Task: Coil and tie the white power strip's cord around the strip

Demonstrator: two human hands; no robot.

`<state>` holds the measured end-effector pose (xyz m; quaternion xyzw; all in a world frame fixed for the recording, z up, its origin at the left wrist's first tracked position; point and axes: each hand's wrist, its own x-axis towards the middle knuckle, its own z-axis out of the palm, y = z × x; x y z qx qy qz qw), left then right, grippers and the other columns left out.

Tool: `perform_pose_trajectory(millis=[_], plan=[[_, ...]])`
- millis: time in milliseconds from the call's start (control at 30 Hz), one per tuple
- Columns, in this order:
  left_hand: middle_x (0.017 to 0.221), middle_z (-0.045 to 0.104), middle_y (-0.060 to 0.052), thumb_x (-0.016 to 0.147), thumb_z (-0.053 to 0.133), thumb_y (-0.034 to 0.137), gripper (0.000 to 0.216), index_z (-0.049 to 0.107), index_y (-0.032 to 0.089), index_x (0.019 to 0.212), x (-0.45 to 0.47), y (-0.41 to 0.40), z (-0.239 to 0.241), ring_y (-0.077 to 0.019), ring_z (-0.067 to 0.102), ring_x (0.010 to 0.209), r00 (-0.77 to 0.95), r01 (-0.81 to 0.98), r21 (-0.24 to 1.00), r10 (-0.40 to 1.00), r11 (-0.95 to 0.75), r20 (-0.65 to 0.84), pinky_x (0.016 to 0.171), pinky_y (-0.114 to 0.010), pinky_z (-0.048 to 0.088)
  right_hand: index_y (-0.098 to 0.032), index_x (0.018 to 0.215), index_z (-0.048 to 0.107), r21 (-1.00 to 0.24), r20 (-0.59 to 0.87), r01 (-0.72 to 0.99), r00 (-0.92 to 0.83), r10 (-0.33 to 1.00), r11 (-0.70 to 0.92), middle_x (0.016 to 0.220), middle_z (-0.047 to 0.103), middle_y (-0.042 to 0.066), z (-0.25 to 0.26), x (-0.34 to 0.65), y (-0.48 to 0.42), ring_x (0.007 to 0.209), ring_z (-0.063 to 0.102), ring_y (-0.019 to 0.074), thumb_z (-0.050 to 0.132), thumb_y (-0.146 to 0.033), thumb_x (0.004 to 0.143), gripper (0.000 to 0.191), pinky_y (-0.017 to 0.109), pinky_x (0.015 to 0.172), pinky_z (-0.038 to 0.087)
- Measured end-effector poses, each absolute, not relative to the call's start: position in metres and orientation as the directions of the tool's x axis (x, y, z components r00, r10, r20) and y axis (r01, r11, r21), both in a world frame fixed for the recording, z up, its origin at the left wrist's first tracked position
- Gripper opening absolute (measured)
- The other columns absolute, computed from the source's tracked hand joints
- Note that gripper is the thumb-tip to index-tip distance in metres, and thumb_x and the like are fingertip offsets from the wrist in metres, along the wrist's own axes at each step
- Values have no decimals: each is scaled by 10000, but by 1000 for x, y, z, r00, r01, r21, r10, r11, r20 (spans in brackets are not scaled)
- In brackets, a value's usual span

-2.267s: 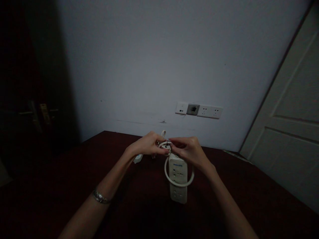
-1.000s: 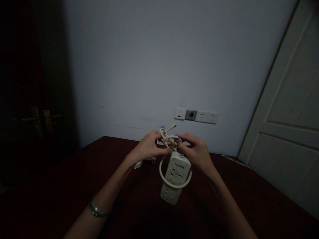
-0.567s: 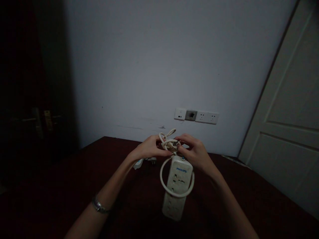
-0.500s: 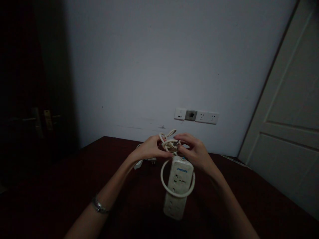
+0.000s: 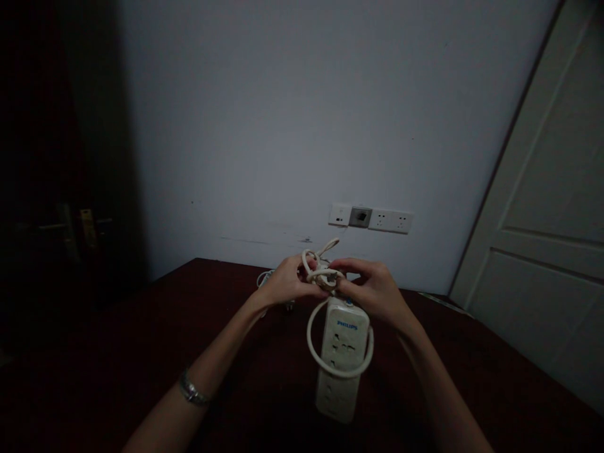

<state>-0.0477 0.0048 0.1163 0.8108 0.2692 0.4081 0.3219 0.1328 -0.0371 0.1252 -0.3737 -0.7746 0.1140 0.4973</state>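
A white power strip (image 5: pixel 343 358) marked PHILIPS hangs below my hands, its long face tilted toward me. Its white cord (image 5: pixel 309 336) loops across the front of the strip and bunches into a tangle above it. My left hand (image 5: pixel 290 280) is closed on the left side of that bunch, thumb underneath. From the right, my right hand (image 5: pixel 370 286) pinches the same bunch between thumb and fingers. The plug end is hard to make out among the coils. One cord loop sticks up above the fingers.
Behind my left hand, another white cord (image 5: pixel 262 277) with a plug (image 5: pixel 289 306) lies on the dark red table (image 5: pixel 202 314). Wall sockets (image 5: pixel 389 221) sit beyond the table. A pale door (image 5: pixel 542 251) stands at right, and a flat strip (image 5: pixel 446 303) lies near the table's back edge.
The power strip has swung slightly right and down. The upright cord loop has shifted a little up and right. Both hands keep their hold on the cord.
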Motion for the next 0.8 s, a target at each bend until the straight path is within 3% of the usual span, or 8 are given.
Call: perform_pose_trajectory(millis=[167, 367, 633, 800], plan=[[793, 553, -3, 614, 726, 387, 412, 507, 154, 875, -51, -2, 119, -115, 489, 675, 450, 330, 635, 707, -699, 545, 605, -257, 389, -169, 860, 708, -527, 714, 480, -198, 671, 702, 779, 702, 36, 126, 132, -36, 656, 624, 140, 553, -166, 700, 223, 225, 543, 488], [794, 535, -1, 656, 686, 300, 287, 545, 141, 849, -45, 0, 113, -113, 502, 683, 487, 280, 607, 655, -743, 577, 606, -245, 404, -172, 852, 708, -513, 721, 479, -210, 660, 712, 768, 703, 28, 127, 134, -38, 637, 625, 135, 551, -151, 685, 231, 220, 534, 487], [810, 538, -13, 686, 652, 242, 152, 615, 146, 798, -41, 0, 109, -132, 500, 748, 524, 282, 436, 518, -855, 676, 657, -244, 400, -162, 825, 713, -564, 653, 472, -247, 716, 678, 693, 693, 15, 133, 140, -43, 543, 602, 117, 586, -156, 684, 190, 189, 456, 454], [817, 554, -18, 688, 654, 241, 131, 625, 150, 777, -45, 2, 108, -133, 501, 738, 561, 290, 361, 463, -886, 686, 669, -247, 397, -165, 837, 723, -537, 639, 463, -322, 698, 705, 715, 699, 24, 131, 143, -42, 600, 625, 139, 613, -165, 677, 194, 207, 495, 479]])
